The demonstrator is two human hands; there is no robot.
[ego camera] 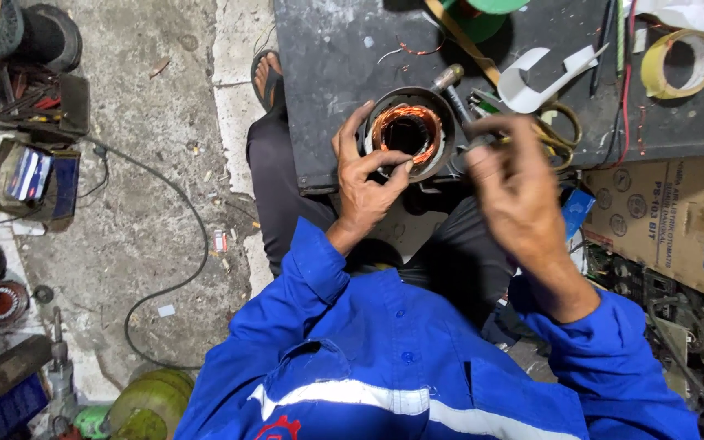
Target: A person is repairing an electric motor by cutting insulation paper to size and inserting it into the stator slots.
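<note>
Copper-wound stator (pixel 407 130) steadied by left hand (pixel 366 175); right hand (pixel 515 183) blurred.

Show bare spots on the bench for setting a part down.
Free: the dark bench left of and behind the motor stator, to the green spool. Crowded: right of the stator, around the scissors, white clip, tape roll.

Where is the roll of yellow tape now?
The roll of yellow tape lies at the upper right on the dark workbench, right of the white curved plastic piece.
</note>
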